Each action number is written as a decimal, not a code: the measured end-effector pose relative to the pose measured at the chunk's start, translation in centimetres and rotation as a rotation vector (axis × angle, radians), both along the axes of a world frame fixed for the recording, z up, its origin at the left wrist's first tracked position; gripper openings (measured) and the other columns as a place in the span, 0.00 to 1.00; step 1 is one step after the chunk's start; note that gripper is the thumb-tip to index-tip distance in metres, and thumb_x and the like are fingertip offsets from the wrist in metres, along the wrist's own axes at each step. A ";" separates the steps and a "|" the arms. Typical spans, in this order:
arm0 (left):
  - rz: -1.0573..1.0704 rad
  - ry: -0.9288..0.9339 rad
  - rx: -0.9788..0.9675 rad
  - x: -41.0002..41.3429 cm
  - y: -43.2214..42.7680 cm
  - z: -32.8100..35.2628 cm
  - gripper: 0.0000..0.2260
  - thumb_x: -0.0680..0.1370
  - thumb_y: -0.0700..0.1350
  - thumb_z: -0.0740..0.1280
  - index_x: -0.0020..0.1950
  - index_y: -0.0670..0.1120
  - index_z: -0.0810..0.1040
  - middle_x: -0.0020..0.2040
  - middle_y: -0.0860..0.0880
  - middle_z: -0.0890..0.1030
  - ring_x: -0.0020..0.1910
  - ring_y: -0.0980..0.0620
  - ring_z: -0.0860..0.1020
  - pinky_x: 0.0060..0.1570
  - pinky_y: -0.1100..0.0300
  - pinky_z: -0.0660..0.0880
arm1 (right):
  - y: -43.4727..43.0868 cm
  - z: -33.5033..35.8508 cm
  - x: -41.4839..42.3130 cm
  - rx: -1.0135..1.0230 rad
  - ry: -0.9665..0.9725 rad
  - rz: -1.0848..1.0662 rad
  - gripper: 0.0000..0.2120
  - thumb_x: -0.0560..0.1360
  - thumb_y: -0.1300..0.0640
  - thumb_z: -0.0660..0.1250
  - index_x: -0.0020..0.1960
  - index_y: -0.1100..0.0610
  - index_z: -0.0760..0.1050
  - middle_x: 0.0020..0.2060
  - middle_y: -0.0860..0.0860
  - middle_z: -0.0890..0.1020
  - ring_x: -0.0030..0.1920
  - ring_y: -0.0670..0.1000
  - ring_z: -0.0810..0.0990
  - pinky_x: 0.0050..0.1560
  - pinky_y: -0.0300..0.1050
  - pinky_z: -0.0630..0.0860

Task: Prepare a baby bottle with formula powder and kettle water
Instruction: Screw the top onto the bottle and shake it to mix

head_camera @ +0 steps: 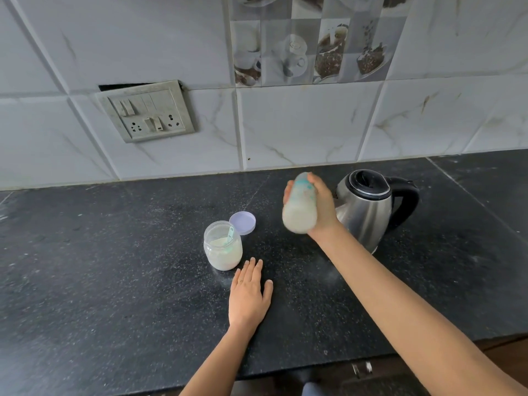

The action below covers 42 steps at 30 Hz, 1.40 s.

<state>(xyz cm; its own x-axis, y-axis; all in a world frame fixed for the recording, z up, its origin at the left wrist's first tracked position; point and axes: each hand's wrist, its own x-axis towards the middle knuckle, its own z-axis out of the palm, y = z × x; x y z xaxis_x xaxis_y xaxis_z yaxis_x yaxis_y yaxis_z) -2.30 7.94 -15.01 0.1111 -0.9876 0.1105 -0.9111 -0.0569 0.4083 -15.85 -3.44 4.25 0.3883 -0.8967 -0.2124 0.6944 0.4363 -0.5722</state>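
Powder and water look to be in; I'm on the mixing, nearly done.
My left hand (248, 295) lies flat and open on the bench (114, 267), just beside the powder jar (223, 247), whose lid (243, 222) is off behind it. Further out, my right hand (323, 207) grips the bottle (300, 207), milky and blurred (mid-shake, I'd judge), before the kettle (368, 207). Left: capping the jar.

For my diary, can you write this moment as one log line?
right hand: grips milky baby bottle, blurred | left hand: flat on black stone counter | open clear powder jar, steel kettle: standing
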 end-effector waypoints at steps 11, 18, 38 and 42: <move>0.004 -0.009 0.005 0.1 -0.1 0.0 0.26 0.82 0.56 0.52 0.78 0.49 0.56 0.78 0.51 0.56 0.77 0.55 0.50 0.73 0.62 0.39 | 1.1 -0.8 1.4 -0.239 -0.046 0.297 0.15 0.69 0.55 0.69 0.56 0.54 0.74 0.44 0.56 0.78 0.34 0.54 0.79 0.31 0.45 0.78; 0.000 0.000 -0.003 0.0 0.0 0.0 0.25 0.82 0.55 0.52 0.78 0.49 0.56 0.78 0.51 0.56 0.77 0.55 0.51 0.73 0.61 0.40 | 0.7 -0.6 1.6 0.062 -0.110 0.054 0.12 0.77 0.50 0.61 0.49 0.59 0.73 0.38 0.55 0.78 0.32 0.52 0.80 0.31 0.42 0.78; 0.008 -0.012 -0.008 0.0 -0.1 0.1 0.26 0.82 0.56 0.52 0.78 0.49 0.57 0.78 0.51 0.57 0.77 0.55 0.51 0.74 0.60 0.42 | 0.8 -0.4 2.1 0.102 -0.131 0.101 0.18 0.70 0.50 0.70 0.53 0.59 0.71 0.37 0.55 0.79 0.32 0.52 0.80 0.31 0.42 0.79; 0.009 -0.015 0.005 0.0 -0.3 0.0 0.26 0.82 0.56 0.52 0.78 0.49 0.57 0.78 0.51 0.57 0.77 0.55 0.51 0.76 0.58 0.45 | 2.2 -1.0 1.8 -0.236 0.021 0.321 0.15 0.72 0.54 0.65 0.58 0.53 0.71 0.44 0.56 0.78 0.35 0.53 0.79 0.32 0.45 0.78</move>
